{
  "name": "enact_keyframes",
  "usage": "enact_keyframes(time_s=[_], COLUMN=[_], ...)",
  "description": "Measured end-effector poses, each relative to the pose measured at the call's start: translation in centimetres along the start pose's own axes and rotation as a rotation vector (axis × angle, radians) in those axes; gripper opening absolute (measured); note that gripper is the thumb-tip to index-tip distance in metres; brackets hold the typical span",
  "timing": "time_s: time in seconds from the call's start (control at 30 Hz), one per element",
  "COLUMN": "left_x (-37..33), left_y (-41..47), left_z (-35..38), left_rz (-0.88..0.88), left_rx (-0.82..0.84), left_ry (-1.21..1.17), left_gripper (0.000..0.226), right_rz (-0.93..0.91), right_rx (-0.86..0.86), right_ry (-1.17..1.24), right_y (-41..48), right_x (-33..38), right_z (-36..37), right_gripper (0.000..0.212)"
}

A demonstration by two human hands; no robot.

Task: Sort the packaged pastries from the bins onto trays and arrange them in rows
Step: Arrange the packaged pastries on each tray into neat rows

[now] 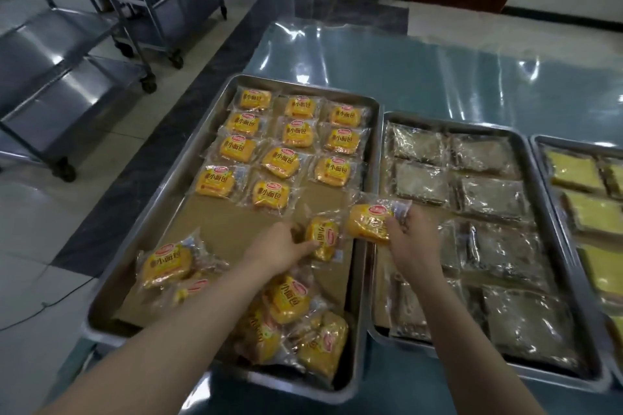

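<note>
Placement step in progress: right hand [409, 236] grips one yellow packet [371, 222] at frame centre; left hand [281, 246] holds a second packet [322, 237] just beside it, above the left tray [101, 317]. Finished rows [286, 135] fill the tray's upper part (right column one short). Next move probably calls for laying both packets flat, aligned under those rows.

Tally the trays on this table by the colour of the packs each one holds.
Orange-yellow packs: 1 tray, the left tray
Dark brown packs: 1 tray, the middle tray
Pale yellow packs: 1 tray, the right tray, cut off by the frame edge
Total: 3 trays
</note>
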State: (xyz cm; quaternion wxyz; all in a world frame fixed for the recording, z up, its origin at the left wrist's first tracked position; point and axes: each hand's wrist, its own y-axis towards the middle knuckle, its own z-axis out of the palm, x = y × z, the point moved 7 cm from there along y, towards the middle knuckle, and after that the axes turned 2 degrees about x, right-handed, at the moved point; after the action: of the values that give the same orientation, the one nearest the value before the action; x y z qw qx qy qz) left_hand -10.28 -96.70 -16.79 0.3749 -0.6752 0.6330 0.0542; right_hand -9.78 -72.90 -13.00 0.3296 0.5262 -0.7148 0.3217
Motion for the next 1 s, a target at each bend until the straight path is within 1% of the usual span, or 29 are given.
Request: enact_keyframes(time_s=[0.1,0.17,0.23,0.33,0.43,0.5,0.53,0.6,0.63,0.67,0.7,0.73,0.77,0.8,0.83,0.87,0.9,0.93,1.0], left_x=[-0.9,-1.0,-0.7,0.7,3.5,5.3,6.1,7.3,7.7,8.1,8.5,8.8,9.1,9.4,9.6,9.9,10.0,10.1,10.3], left_y=[1.1,1.3,0.9,-0.7,-3.1,-4.6,-5.3,-6.3,-6.7,-7.2,-7.7,-8.1,-8.5,-8.9,-9.2,-9.4,-9.7,-9.8,-10.0], left_z=[1.3,1.9,1.6,-1.1,-4.3,-5.6,-6.0,-6.5,-6.6,-6.7,-6.8,-7.0,-7.2,-7.3,-7.3,-7.4,-7.4,-7.4,-7.5], left_rz=[-0.047,-0.056,-0.019,0.008,-0.065,-0.116,-0.14,-0.165,-0.172,-0.179,-0.184,-0.188,-0.197,-0.211,-0.227,-0.24,-0.249,-0.255,-0.257], left_rx=[0.013,0.032,0.001,-0.157,-0.341,-0.413,-0.434,-0.449,-0.448,-0.45,-0.457,-0.465,-0.468,-0.465,-0.459,-0.456,-0.458,-0.462,-0.464], left_ry=[-0.035,-0.109,-0.164,-0.26,-0.39,-0.437,-0.458,-0.5,-0.515,-0.529,-0.542,-0.555,-0.568,-0.591,-0.619,-0.638,-0.643,-0.642,-0.647], left_gripper=[0.037,0.032,0.024,0.026,0.021,0.019,0.019,0.018,0.018,0.017,0.017,0.017,0.016,0.016,0.015,0.016,0.016,0.017,0.017], right_rz=[-0.021,-0.027,-0.027,-0.043,-0.011,-0.027,-0.062,-0.156,-0.192,-0.227,-0.267,-0.327,-0.397,-0.456,-0.489,-0.489,-0.475,-0.463,-0.438], right_rx=[0.019,0.042,0.014,-0.059,-0.073,-0.022,0.016,0.085,0.115,0.123,0.102,0.072,0.077,0.138,0.24,0.348,0.421,0.448,0.448], right_ry=[-0.005,0.077,0.185,0.285,0.287,0.223,0.178,0.072,-0.013,-0.149,-0.325,-0.499,-0.626,-0.691,-0.712,-0.718,-0.732,-0.745,-0.747], right_y=[0.6,1.0,1.5,2.2,2.8,3.0,2.9,2.5,2.2,1.8,1.4,1.1,0.8,0.5,0.3,0.0,-0.1,0.1,0.7], right_x=[0.3,0.4,0.5,1.0,1.7,2.8,3.6,5.2,5.6,5.6,5.5,5.5,5.5,5.3,4.8,4.2,3.6,3.3,3.2], right_z=[0.2,0.5,0.5,0.3,1.4,3.1,4.1,6.2,7.2,8.1,8.7,9.1,9.7,10.6,11.7,12.8,13.5,13.8,14.0], right_gripper=[0.01,0.01,0.014,0.021,0.022,0.026,0.034,0.058,0.068,0.076,0.078,0.075,0.068,0.061,0.055,0.053,0.054,0.055,0.055])
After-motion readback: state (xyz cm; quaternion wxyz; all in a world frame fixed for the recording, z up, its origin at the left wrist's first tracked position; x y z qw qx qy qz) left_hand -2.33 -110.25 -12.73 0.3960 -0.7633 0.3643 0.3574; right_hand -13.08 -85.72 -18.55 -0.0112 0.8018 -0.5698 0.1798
